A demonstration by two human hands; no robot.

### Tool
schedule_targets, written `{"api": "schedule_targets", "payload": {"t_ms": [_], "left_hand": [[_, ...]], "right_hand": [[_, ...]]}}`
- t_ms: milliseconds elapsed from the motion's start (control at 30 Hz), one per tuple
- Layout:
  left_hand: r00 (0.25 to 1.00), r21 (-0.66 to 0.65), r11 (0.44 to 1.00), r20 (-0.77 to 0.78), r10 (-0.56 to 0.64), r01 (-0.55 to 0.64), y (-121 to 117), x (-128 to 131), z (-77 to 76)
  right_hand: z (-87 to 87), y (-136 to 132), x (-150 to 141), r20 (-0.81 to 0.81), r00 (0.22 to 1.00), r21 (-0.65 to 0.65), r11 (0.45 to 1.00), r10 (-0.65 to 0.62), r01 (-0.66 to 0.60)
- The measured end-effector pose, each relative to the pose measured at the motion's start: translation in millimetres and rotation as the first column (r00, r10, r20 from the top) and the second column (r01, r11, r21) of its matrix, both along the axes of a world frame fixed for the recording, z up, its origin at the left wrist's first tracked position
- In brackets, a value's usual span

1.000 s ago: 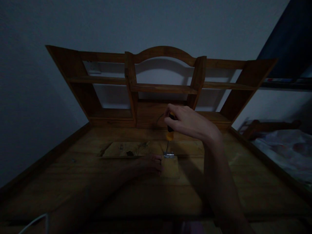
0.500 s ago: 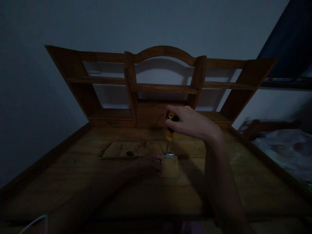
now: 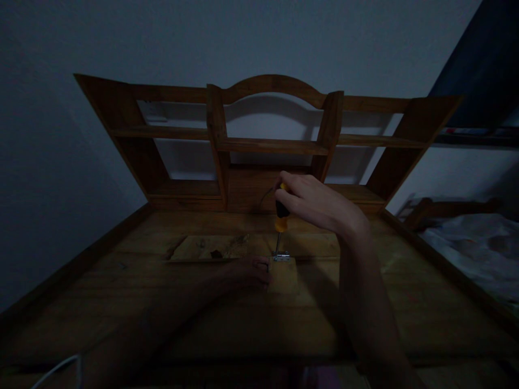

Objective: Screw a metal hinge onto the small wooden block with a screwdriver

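Observation:
My right hand [image 3: 312,202] is closed round the yellow and black handle of a screwdriver [image 3: 280,219], which stands upright. Its tip rests on a small metal hinge [image 3: 281,257] that joins a long wooden board [image 3: 227,247] to a small wooden block [image 3: 283,275]. My left hand [image 3: 251,270] lies low in shadow at the block's left edge, its fingers curled against the block.
The work sits on a wooden desk [image 3: 121,292] with a raised rim. A wooden shelf unit [image 3: 267,146] with an arched top stands at the back against a pale wall. A bed with light bedding [image 3: 478,254] lies to the right. A white cable [image 3: 57,370] shows at lower left.
My right hand has turned slightly on the screwdriver handle, shifting its grip. The screwdriver stays upright on the hinge. My left hand has not moved.

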State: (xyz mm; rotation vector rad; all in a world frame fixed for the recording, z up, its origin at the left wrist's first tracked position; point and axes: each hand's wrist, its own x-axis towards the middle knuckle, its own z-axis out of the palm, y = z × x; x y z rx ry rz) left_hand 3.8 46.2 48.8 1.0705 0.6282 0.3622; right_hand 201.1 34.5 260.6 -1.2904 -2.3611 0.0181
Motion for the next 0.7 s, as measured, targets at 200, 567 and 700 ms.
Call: {"api": "schedule_targets", "payload": {"t_ms": [200, 567, 700], "left_hand": [[1.000, 0.011, 0.999, 0.008, -0.030, 0.030, -1, -2, 4.1], [1.000, 0.015, 1.000, -0.006, -0.018, 0.018, -3, 1, 7.5], [1.000, -0.010, 1.000, 0.002, -0.019, 0.019, -2, 0, 4.5]], "right_hand": [[-0.4, 0, -1, 0.003, 0.998, 0.048, 0.997, 0.064, -0.064], [-0.7, 1, -2, 0.006, 0.999, 0.019, 0.999, 0.038, -0.038], [-1.0, 1, 1, -0.012, 0.997, 0.007, 0.997, 0.080, -0.079]]}}
